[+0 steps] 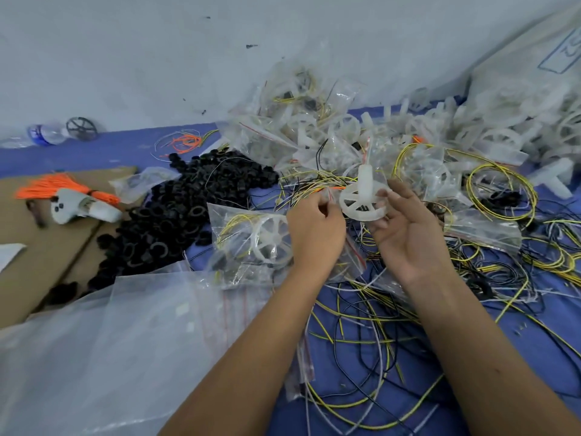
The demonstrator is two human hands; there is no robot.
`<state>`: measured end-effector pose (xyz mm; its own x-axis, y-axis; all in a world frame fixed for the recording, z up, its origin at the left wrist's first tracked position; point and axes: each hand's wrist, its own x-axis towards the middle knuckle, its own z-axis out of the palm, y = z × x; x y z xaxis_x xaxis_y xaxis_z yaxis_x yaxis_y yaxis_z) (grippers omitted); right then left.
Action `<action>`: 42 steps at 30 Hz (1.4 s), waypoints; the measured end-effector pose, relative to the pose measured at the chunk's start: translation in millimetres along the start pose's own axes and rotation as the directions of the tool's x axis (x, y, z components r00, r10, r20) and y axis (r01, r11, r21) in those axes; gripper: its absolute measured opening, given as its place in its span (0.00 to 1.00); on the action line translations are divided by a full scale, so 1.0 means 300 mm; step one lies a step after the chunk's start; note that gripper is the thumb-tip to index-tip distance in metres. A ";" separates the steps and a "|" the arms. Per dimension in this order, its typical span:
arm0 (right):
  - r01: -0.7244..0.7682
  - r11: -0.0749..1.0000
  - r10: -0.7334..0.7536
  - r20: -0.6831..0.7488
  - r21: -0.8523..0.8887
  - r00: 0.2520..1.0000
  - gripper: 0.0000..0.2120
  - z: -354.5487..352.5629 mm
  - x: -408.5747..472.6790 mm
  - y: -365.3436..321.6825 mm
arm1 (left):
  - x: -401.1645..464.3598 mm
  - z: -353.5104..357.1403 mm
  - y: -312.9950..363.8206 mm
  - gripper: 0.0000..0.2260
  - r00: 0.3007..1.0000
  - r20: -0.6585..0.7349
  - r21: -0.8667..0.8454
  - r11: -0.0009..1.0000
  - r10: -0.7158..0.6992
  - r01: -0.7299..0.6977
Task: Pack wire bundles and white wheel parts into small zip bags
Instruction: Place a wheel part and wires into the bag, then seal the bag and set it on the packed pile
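Blue cloth (pixel 94 155) littered with loose wires (pixel 361 325) and filled bags (pixel 251 234): white wheel (pixel 361 202) pinched upright in right hand (pixel 405 234), left hand (pixel 314 228) gripping small bag (pixel 353 253), likely readying its mouth.

At the left of the frame a flat cardboard sheet (pixel 34 221) lies under an orange cord bundle (pixel 53 185). Black rings (pixel 176 212) are piled beside it. A water bottle (pixel 44 133) lies in the upper left.

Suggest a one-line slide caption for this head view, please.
Right hand holds a white wheel part while left hand pinches a small zip bag.
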<state>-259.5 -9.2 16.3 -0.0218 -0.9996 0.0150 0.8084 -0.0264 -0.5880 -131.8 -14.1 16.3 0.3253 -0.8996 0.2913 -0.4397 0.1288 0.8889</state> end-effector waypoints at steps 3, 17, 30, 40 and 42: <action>-0.051 0.998 0.049 0.068 0.020 0.996 0.11 -0.002 0.001 0.006 | 0.010 -0.007 0.013 0.12 0.996 -0.009 -0.135 0.987 -0.089 0.087; -0.071 0.917 0.087 0.022 -0.393 0.996 0.14 0.006 -0.002 0.041 | 0.020 -0.055 0.027 0.07 0.959 -0.240 -0.150 0.971 0.149 -0.189; 0.071 0.803 0.037 0.169 -0.591 0.985 0.13 0.022 -0.029 0.057 | -0.047 -0.005 0.059 0.09 0.840 -0.103 0.108 0.846 0.532 -0.522; 0.082 0.724 0.093 0.214 -0.685 0.972 0.16 0.030 -0.044 0.047 | -0.054 -0.008 0.058 0.09 0.807 -0.164 0.107 0.823 0.568 -0.558; 0.070 0.729 0.080 0.186 -0.681 0.979 0.15 0.033 -0.043 0.047 | -0.034 -0.024 0.059 0.09 0.808 -0.131 0.115 0.818 0.575 -0.564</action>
<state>-241.9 3.3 15.7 0.1525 -0.9812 0.1179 0.1875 -0.0884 -0.9783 -137.0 0.4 31.6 0.1191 -0.5979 0.7926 -0.6396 0.5644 0.5219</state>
